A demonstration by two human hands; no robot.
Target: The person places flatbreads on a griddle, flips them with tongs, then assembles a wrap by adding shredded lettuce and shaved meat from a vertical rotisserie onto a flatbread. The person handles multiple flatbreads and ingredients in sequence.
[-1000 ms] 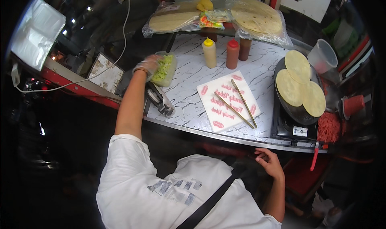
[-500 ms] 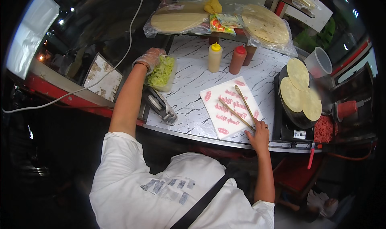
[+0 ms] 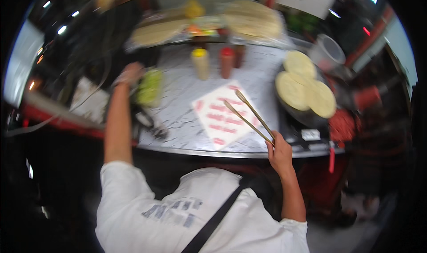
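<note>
"What is held nearest?"

"The joined end of the tongs (image 3: 256,116) is pinched in the right hand (image 3: 279,151); their 2 arms are spread, pointed ahead and left of it."

"Beyond those?"

"A white sheet with red print (image 3: 213,125) is laid on the bench (image 3: 175,126), left of that hand. Ahead and right of it, 3 round flatbreads (image 3: 291,90) are overlapped on a dark pan (image 3: 306,118)."

"And the left hand (image 3: 130,73)?"

"Its fingers are blurred; their state cannot be told. Shredded lettuce (image 3: 150,87) is placed just to its right."

"Farther right of it?"

"2 upright bottles are seen: 1 yellow-capped (image 3: 201,66), 1 red-capped (image 3: 226,66)."
</note>
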